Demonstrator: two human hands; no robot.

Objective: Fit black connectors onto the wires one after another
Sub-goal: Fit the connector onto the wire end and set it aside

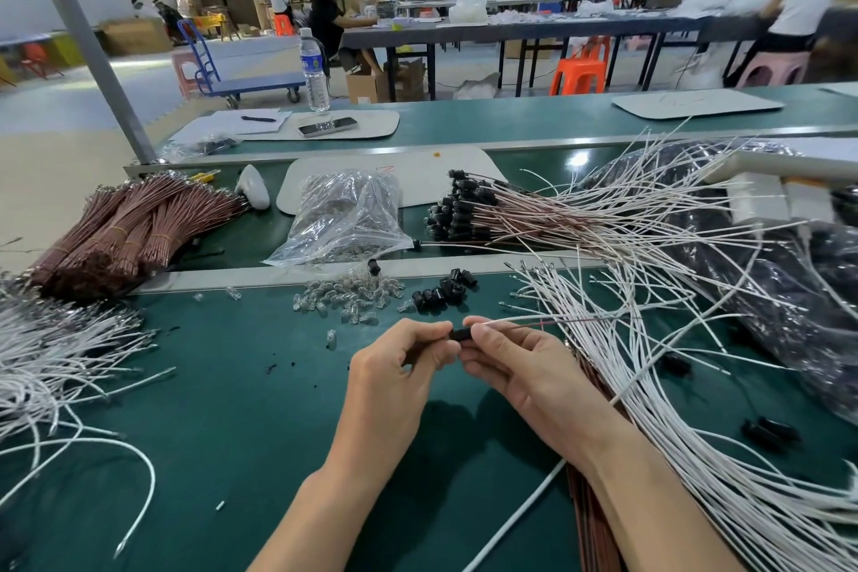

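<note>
Connector, black and short, sits just below the middle of the view. The left hand pinches one end, thumb and forefinger curled tight around it. The right hand nips the held wires, one white and one brown, right at its other end. Gripping so close to the tip probably keeps the thin leads from buckling as they go in; how deep they sit cannot be told. Spare connectors lie at twelve o'clock, a short reach away, with clear bulbs at eleven. White wires fan out from three to five o'clock, terminals toward the hands, likely for easy picking. Finished assemblies are piled farther out at twelve, beyond the metal strip. The green mat at seven to eight o'clock carries only scraps, so the left arm has room to swing, while the tangle crowds the right forearm.
</note>
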